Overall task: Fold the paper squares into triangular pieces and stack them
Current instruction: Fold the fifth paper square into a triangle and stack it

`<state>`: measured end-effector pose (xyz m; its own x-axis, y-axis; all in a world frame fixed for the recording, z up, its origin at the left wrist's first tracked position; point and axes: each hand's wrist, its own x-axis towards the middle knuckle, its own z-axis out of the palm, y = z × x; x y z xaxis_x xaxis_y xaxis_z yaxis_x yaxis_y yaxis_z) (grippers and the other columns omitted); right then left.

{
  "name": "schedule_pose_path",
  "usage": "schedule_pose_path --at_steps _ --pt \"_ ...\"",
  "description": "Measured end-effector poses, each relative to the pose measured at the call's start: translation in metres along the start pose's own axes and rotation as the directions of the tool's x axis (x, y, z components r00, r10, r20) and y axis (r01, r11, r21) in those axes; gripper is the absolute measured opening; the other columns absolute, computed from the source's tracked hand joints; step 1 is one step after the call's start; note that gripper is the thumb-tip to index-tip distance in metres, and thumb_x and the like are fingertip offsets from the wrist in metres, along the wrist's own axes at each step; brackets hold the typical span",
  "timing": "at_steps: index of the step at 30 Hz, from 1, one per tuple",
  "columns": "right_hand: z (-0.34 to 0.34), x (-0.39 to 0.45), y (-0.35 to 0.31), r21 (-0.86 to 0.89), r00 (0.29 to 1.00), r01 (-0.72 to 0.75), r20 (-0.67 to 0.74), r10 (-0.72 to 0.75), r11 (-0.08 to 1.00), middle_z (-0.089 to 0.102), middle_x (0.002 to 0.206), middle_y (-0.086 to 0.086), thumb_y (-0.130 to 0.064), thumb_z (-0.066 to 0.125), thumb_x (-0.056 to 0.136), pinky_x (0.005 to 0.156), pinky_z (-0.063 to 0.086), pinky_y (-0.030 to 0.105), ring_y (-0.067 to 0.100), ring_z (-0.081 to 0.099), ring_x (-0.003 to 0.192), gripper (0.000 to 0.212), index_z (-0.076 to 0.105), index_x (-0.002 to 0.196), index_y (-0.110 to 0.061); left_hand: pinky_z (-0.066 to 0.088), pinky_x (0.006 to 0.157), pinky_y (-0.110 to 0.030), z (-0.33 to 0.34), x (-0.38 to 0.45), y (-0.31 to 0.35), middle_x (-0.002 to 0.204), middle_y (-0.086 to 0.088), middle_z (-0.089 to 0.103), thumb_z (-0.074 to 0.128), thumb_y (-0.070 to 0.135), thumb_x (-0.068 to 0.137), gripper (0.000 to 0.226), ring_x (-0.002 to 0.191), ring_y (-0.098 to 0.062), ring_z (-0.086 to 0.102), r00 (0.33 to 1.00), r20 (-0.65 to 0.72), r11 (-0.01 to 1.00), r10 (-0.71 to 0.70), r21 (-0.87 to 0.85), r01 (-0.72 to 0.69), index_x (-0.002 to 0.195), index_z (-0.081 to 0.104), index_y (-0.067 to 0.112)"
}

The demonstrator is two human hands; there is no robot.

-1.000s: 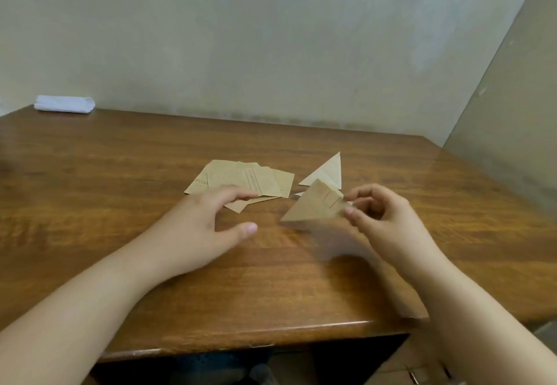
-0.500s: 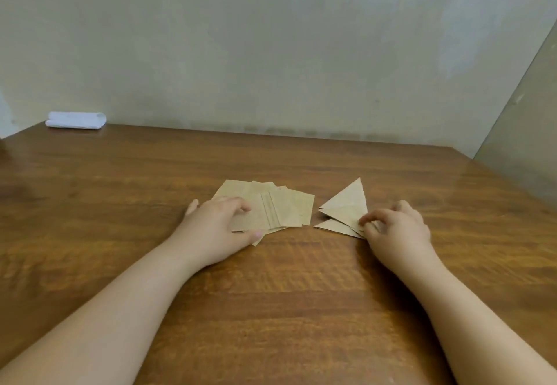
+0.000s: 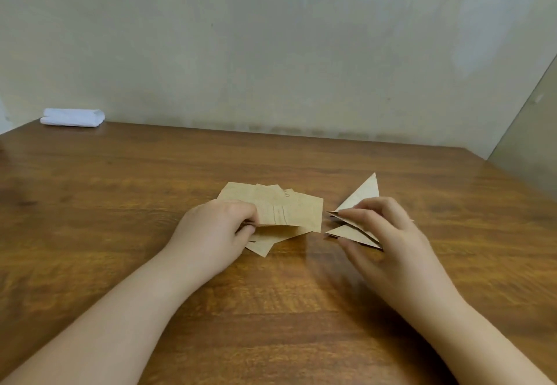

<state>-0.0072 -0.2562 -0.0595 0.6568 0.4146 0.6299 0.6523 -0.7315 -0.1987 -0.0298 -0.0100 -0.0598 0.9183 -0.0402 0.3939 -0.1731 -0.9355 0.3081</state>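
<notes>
A loose pile of brown paper squares (image 3: 304,211) lies at the middle of the wooden table (image 3: 120,203). My left hand (image 3: 211,234) pinches the left edge of the top square (image 3: 278,214), whose near edge is raised off the pile. To the right lie folded brown triangles (image 3: 366,193), overlapping in a small stack. My right hand (image 3: 388,234) hovers over the near part of that stack with fingers relaxed and spread, fingertips touching the triangles; it hides part of them.
A folded white cloth (image 3: 72,117) lies at the table's far left corner against the wall. A second wall (image 3: 536,143) borders the table on the right.
My right hand carried a folded triangle onto the stack at the right and let it go. My left hand moved onto the square pile and took hold of the top square.
</notes>
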Motion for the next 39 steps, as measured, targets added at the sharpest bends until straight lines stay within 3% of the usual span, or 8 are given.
schedule_pose_path --at_steps 4,7,10,15,22,28,31,39 --pt "-0.003 0.009 -0.014 0.116 0.939 -0.190 0.313 0.145 0.975 0.053 0.104 -0.031 -0.034 0.073 0.079 0.062 0.039 0.010 0.000 0.057 0.074 0.058 0.043 0.125 -0.052 0.050 0.076 -0.022 -0.011 -0.004 0.009 0.084 0.020 0.067 0.066 0.025 0.085 0.011 0.085 0.000 0.059 0.998 -0.025 0.960 -0.064 -0.276 0.054 0.082 0.070 0.035" --pt "-0.012 0.011 -0.018 0.261 0.922 -0.340 0.284 0.265 0.903 0.062 0.069 -0.015 -0.036 0.071 0.080 0.055 0.040 0.013 0.003 0.054 0.057 0.015 0.067 0.094 -0.034 0.049 0.067 -0.012 -0.021 -0.007 0.019 0.078 0.016 0.070 0.072 0.027 0.079 0.006 0.077 0.002 0.062 0.988 0.104 0.837 -0.111 -0.526 0.150 0.076 0.073 0.032" --pt "-0.028 0.003 -0.024 0.448 0.869 -0.481 0.357 0.343 0.753 0.069 0.074 0.002 -0.042 0.069 0.074 0.063 0.050 0.031 0.017 0.059 0.063 0.025 0.072 0.075 -0.018 0.055 0.074 -0.027 -0.028 -0.011 0.025 0.080 0.000 0.073 0.076 0.027 0.071 0.009 0.080 -0.015 0.068 0.968 0.234 0.647 -0.088 -0.726 0.234 0.076 0.073 0.020" --pt "-0.058 -0.015 -0.037 0.615 0.725 -0.684 0.513 0.459 0.393 0.061 0.062 0.001 -0.032 0.068 0.073 0.043 0.036 0.015 0.007 0.041 0.043 0.018 0.075 0.075 -0.015 0.053 0.070 -0.021 -0.037 -0.023 0.041 0.087 -0.002 0.074 0.070 0.028 0.070 0.018 0.085 -0.011 0.070 0.897 0.434 0.430 -0.078 -0.798 0.423 0.081 0.069 0.014" --pt "-0.084 -0.041 -0.041 0.650 0.666 -0.719 0.546 0.508 0.246 0.061 0.057 0.000 -0.032 0.066 0.067 0.043 0.033 0.015 0.008 0.037 0.039 0.029 0.073 0.079 -0.006 0.057 0.071 -0.028 -0.063 -0.041 0.069 0.091 -0.008 0.074 0.070 0.017 0.075 0.010 0.089 -0.022 0.070 0.864 0.503 0.420 -0.018 -0.780 0.463 0.084 0.072 0.014" --pt "-0.087 -0.063 -0.053 0.531 0.790 -0.599 0.271 0.550 0.599 0.068 0.098 -0.020 -0.027 0.078 0.066 0.049 0.051 0.019 0.015 0.061 0.048 0.051 0.059 0.111 -0.043 0.048 0.065 -0.007 -0.058 -0.091 0.087 0.081 0.016 0.070 0.071 0.019 0.080 0.007 0.070 0.006 0.063 0.986 -0.023 0.748 -0.167 -0.654 0.112 0.074 0.071 0.021" --pt "-0.084 -0.080 -0.068 0.359 0.968 -0.238 0.008 0.252 0.903 0.047 0.121 -0.032 -0.021 0.084 0.061 0.061 0.049 0.009 0.006 0.063 0.066 0.088 0.039 0.129 -0.052 0.048 0.070 -0.015 -0.046 -0.117 0.088 0.077 0.013 0.069 0.062 0.016 0.081 0.012 0.074 0.002 0.060 0.904 -0.371 0.954 0.213 -0.121 -0.275 0.076 0.072 0.019" --pt "-0.043 -0.140 -0.062 -0.024 0.989 0.084 0.126 -0.080 0.996 0.053 0.110 -0.018 -0.055 0.054 0.080 0.068 0.049 0.031 0.003 0.049 0.089 0.029 0.061 0.104 -0.041 0.056 0.078 -0.030 0.011 -0.186 0.088 0.079 0.001 0.073 0.041 0.007 0.093 0.043 0.077 -0.012 0.070 0.860 -0.234 0.883 0.453 0.249 -0.398 0.067 0.074 0.019"
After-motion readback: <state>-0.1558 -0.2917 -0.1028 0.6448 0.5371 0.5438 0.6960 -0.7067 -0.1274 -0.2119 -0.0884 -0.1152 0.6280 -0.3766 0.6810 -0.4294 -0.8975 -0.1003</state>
